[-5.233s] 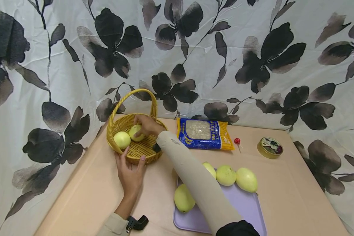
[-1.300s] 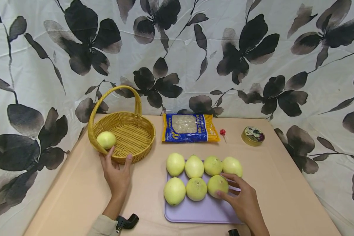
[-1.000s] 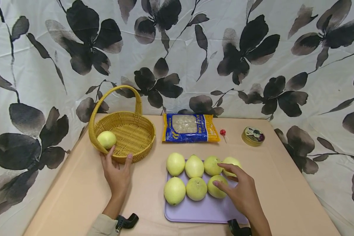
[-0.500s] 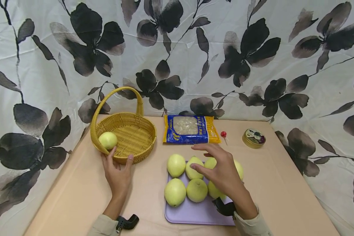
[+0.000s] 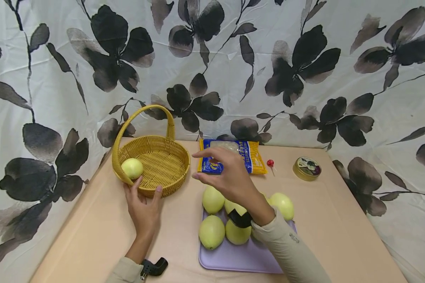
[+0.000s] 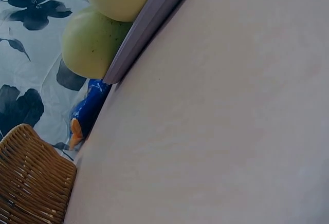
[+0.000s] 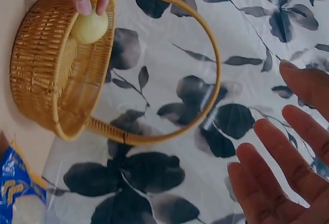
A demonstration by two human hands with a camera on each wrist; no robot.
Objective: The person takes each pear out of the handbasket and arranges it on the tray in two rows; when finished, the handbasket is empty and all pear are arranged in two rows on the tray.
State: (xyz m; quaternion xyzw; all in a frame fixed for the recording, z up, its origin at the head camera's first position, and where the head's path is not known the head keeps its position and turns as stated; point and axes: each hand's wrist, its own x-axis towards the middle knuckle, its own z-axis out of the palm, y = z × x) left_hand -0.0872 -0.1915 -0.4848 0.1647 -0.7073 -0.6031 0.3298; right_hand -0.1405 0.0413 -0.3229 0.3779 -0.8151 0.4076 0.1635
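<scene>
A yellow wicker basket [image 5: 173,179] with a tall hoop handle stands on the left. Inside it, against the left wall, lies one round yellow-green fruit [image 5: 132,168]. My left hand [image 5: 144,214] grips the basket's near rim; the right wrist view shows fingertips [image 7: 84,4] hooked over it by the fruit. My right hand [image 5: 230,177] holds nothing and hovers right of the basket, thumb and fingers apart. Below my right forearm, a lilac tray [image 5: 233,262] bears several similar fruits [image 5: 211,232], some hidden by the arm.
Behind the tray lies a blue and yellow packet [image 5: 256,159], partly covered by my right hand. Farther right are a red lollipop [image 5: 270,163] and a round gold tin [image 5: 307,168]. A white cloth with dark flowers [image 5: 297,70] hangs behind the table.
One of two fruits in the basket was moved to the tray, which now bears more. My right hand then let go of a fruit there and came back left. My left hand stays on the basket.
</scene>
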